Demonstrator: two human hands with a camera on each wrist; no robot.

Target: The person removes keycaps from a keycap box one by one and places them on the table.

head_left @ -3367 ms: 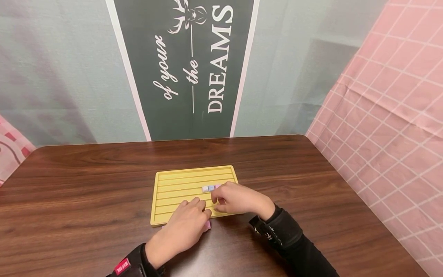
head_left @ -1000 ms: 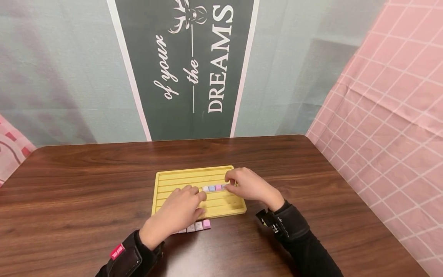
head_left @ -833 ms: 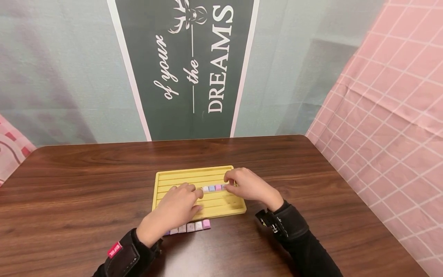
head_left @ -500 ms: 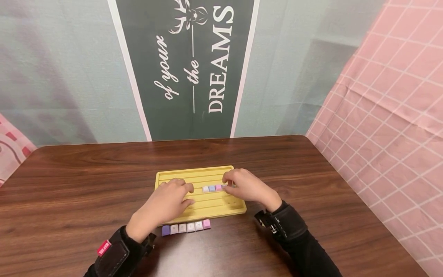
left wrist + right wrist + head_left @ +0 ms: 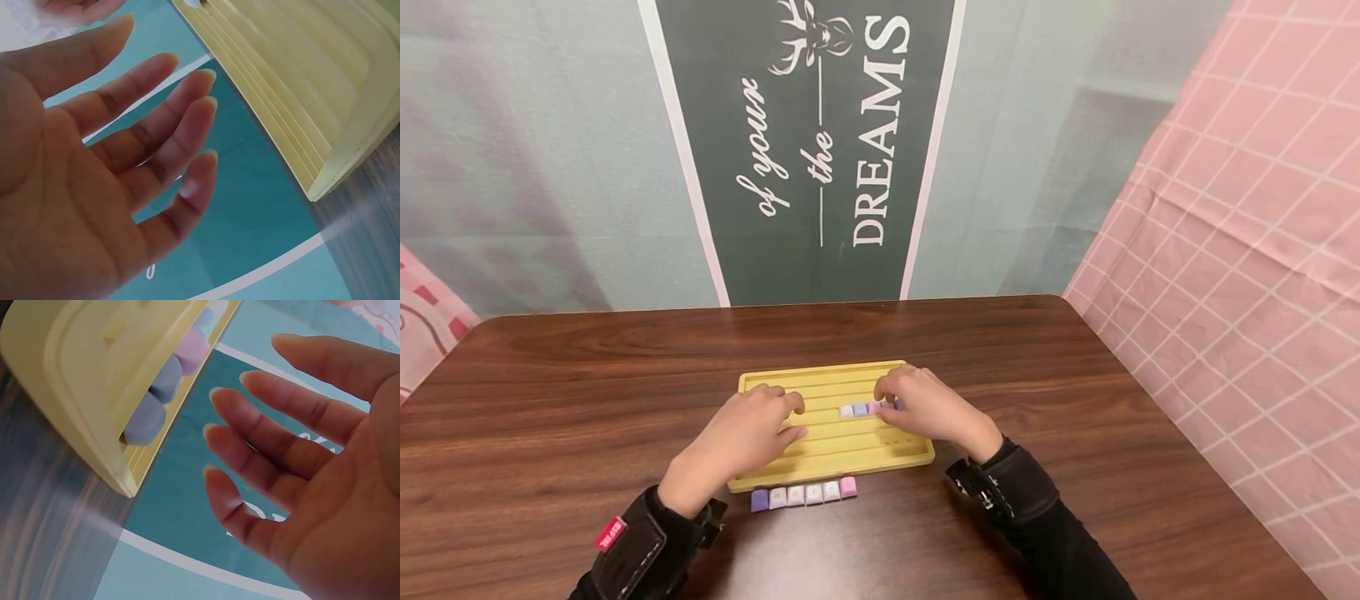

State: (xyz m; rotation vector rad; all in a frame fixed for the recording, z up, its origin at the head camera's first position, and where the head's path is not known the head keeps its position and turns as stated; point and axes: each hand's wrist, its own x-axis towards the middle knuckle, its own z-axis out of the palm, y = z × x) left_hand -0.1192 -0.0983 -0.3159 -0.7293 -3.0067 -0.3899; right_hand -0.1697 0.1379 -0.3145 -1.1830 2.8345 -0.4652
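Keycaps (image 5: 860,410) near half-spread right grip (image 5: 928,406)

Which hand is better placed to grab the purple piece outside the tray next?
Probably the left hand: it appears empty and nearer the purple piece, while the right hand is over the right side of the yellow tray.

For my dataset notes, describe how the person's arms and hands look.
The left hand and right hand are bare. Black sleeves meet black wrist cuffs; the left cuff carries a red, pale-lettered tag, the right cuff shows small metallic-looking fittings.
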